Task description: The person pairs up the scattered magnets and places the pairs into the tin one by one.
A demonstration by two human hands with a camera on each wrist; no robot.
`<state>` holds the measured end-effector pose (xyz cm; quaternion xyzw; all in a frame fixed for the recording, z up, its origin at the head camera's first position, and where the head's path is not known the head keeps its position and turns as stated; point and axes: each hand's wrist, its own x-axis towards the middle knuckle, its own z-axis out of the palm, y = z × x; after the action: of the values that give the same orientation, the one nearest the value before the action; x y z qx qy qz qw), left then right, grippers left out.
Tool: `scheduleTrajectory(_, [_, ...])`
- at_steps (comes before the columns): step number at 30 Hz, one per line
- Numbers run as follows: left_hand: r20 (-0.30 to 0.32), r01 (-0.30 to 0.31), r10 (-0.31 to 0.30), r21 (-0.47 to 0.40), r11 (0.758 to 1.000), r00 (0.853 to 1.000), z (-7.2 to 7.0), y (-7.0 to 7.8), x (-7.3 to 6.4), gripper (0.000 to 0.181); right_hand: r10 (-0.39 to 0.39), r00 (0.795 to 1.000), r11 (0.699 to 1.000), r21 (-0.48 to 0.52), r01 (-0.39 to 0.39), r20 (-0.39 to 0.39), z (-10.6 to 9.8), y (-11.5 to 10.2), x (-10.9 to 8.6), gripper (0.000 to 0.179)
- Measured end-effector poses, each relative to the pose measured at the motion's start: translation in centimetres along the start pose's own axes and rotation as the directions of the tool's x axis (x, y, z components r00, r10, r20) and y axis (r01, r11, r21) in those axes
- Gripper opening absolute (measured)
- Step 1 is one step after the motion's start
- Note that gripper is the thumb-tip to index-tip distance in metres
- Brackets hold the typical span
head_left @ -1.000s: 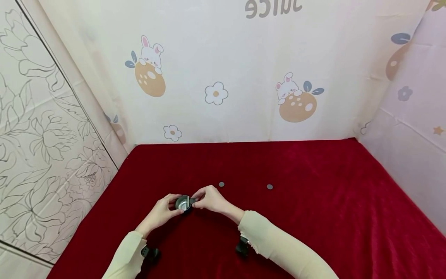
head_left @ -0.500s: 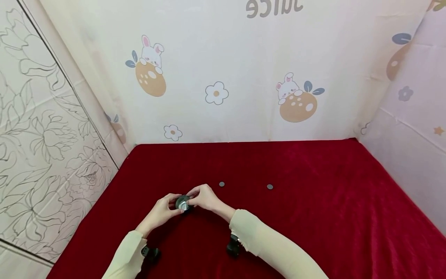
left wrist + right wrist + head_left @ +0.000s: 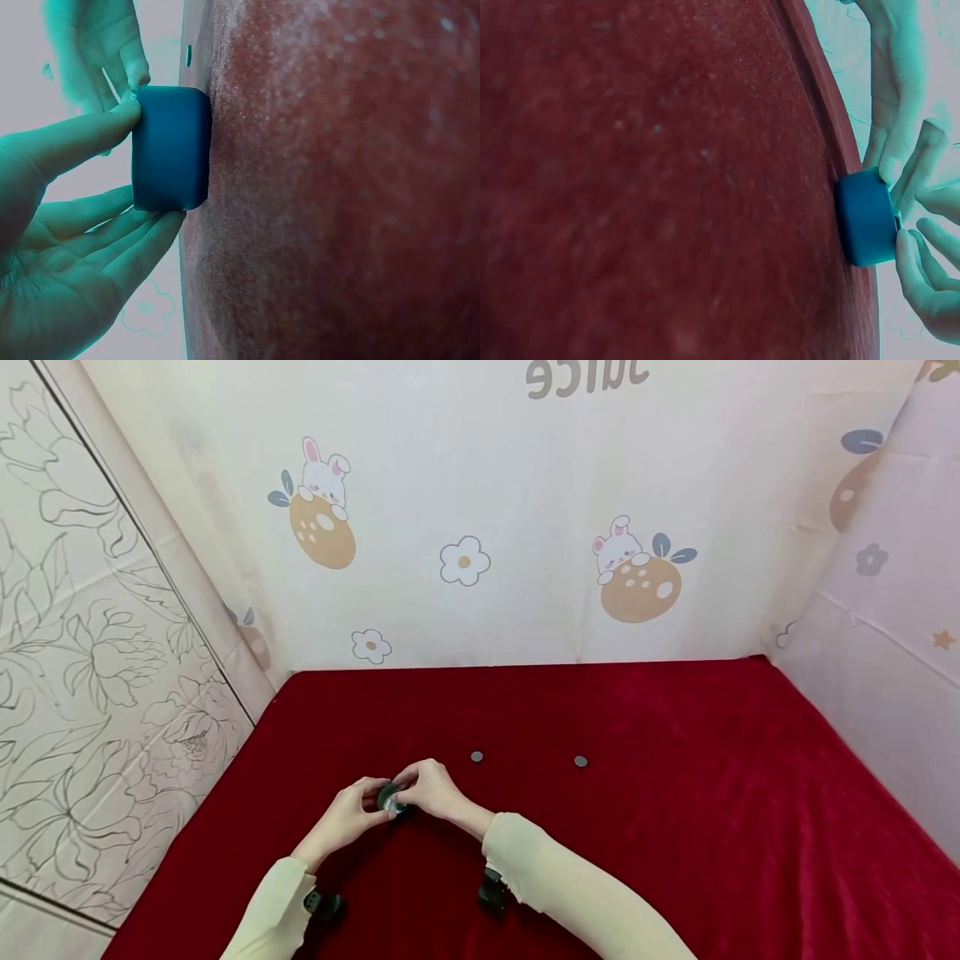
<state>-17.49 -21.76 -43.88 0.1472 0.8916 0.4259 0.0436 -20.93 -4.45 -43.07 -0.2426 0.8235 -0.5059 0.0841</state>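
Observation:
My left hand (image 3: pixel 348 817) holds a small round container (image 3: pixel 385 800), dark outside and shiny silver inside, its thumb and fingers on opposite sides. In the left wrist view the container (image 3: pixel 171 148) looks blue and stands close on the red cloth. The right hand (image 3: pixel 433 792) reaches over the container's opening from the right, thumb and fingertips together. Between those fingertips, a small pale metal piece (image 3: pixel 898 217) shows at the rim in the right wrist view; I cannot tell what it is. The fingers hide part of the opening.
Two small grey discs (image 3: pixel 477 757) lie apart on the red cloth (image 3: pixel 675 793), beyond and to the right of the hands. A printed curtain (image 3: pixel 525 527) hangs behind the table's far edge. A flower-patterned panel (image 3: pixel 90 635) stands at the left.
The right hand has moved left from the container's right rim to over its opening, covering more of it. A pale strip across the opening no longer shows. The left hand stays put.

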Motion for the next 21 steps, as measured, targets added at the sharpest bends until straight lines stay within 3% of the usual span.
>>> scheduleTrajectory(4, [0.010,-0.012,0.012,-0.002,1.000,1.000,-0.1,-0.1,-0.1,0.046,-0.004,1.000,1.000,0.010,0.003,0.015,-0.6,0.1,-0.4,0.016])
scheduleTrajectory(6, [0.017,-0.016,0.016,-0.009,1.000,1.000,-0.3,1.0,-0.4,0.045,-0.005,1.000,1.000,0.019,0.005,0.027,-1.1,0.2,-0.6,0.016])
scheduleTrajectory(8, [0.020,-0.020,0.020,-0.007,1.000,1.000,-0.4,1.1,-0.3,0.046,-0.004,0.999,1.000,0.026,0.003,0.041,-1.7,0.4,-0.8,0.016])
scheduleTrajectory(12, [0.021,0.005,-0.005,0.024,1.000,1.000,-0.4,0.9,-0.1,0.047,-0.002,0.997,1.000,0.017,0.001,0.074,-2.9,0.9,-1.1,0.017])
scheduleTrajectory(18, [-0.036,0.025,-0.020,0.135,0.990,0.999,0.1,1.5,0.8,0.047,-0.021,0.994,0.999,-0.028,0.025,0.109,-4.7,1.3,-1.9,0.019])
scheduleTrajectory(21, [-0.057,0.028,-0.021,0.134,0.991,0.998,0.5,2.2,1.4,0.044,-0.025,0.993,0.998,-0.059,0.032,0.113,-5.6,1.6,-2.3,0.019])
